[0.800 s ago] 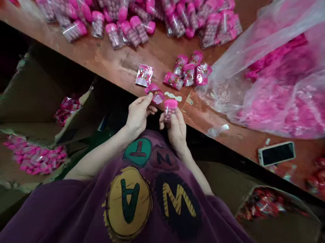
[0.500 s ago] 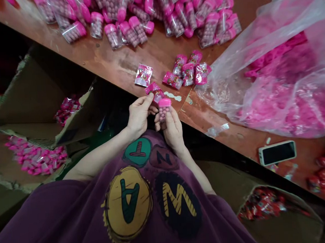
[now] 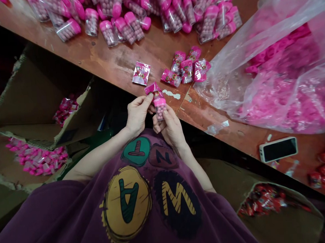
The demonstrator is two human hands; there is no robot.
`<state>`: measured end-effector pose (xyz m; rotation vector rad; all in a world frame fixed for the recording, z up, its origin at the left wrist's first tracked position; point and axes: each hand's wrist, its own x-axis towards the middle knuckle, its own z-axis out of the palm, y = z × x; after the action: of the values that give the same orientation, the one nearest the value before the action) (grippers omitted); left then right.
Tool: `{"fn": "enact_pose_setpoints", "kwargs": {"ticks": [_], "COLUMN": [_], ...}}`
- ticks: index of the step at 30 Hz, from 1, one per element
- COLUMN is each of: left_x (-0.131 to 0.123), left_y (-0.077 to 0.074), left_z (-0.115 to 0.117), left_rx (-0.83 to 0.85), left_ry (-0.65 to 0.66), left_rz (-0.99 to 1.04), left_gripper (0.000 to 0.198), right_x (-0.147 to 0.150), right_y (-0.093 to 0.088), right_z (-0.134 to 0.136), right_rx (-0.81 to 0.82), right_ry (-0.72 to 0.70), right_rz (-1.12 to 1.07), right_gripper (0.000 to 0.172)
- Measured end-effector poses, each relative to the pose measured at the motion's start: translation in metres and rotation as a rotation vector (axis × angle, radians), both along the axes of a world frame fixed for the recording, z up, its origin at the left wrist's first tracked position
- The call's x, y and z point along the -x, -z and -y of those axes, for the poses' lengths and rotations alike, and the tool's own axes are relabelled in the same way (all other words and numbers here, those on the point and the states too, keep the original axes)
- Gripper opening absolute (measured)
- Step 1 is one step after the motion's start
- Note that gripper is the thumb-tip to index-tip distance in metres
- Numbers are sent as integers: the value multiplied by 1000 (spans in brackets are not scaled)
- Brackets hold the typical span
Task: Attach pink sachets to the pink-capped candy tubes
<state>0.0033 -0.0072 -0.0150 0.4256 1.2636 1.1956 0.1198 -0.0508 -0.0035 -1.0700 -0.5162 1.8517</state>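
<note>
Between thumb and fingers, my left hand (image 3: 138, 113) pinches a pink printed wrapper sleeve (image 3: 152, 88). My right hand (image 3: 170, 126) grips a small clear candy bottle (image 3: 160, 108) with a pink cap and pink balls inside, held upright. The cap end meets the lower edge of the sleeve; how far it is inside I cannot tell. Past my hands, a flat pink sleeve (image 3: 141, 73) lies on the wooden table (image 3: 106, 68). To its right sits a small group of wrapped bottles (image 3: 187, 71).
A heap of unwrapped candy bottles (image 3: 123, 26) spreads along the far side. At right lie a clear plastic bag (image 3: 282, 92) of pink pieces and a phone (image 3: 278, 149). Cardboard boxes (image 3: 8, 87) stand below left, and another box (image 3: 290, 227) with red packets below right.
My right hand has brought the candy bottle slightly left and up against the wrapper sleeve. The left hand keeps its pinch on the sleeve. The whole view has shifted a little.
</note>
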Motion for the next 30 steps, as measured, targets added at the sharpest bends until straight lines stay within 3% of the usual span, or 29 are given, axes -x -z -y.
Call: {"fn": "enact_pose_setpoints", "kwargs": {"ticks": [7,16,18,22,24,30], "left_x": [5,6,6,7,6,-1], "left_y": [-5,-8,-8,-10,-10,-15], "left_z": [-1,-2,-2,-1,0,3], "left_rx": [27,104,130,146,128,153], "left_ry": [74,173,209,275,280,290], "left_rz": [130,305,309,283,242,206], "left_gripper": [29,25,29,37,36,31], "right_x": [-1,-3,-4,-7,-8,-3], "right_y": [11,27,24,12,10,18], "right_z": [3,11,9,1,0,11], "right_rx": [-87,-307,-270,-99,-74,-195], "right_ry": [-34,-34,-40,-92,-102,-12], "right_rz": [115,584,522,134,69,461], "right_gripper": [61,70,71,67,66,76]}}
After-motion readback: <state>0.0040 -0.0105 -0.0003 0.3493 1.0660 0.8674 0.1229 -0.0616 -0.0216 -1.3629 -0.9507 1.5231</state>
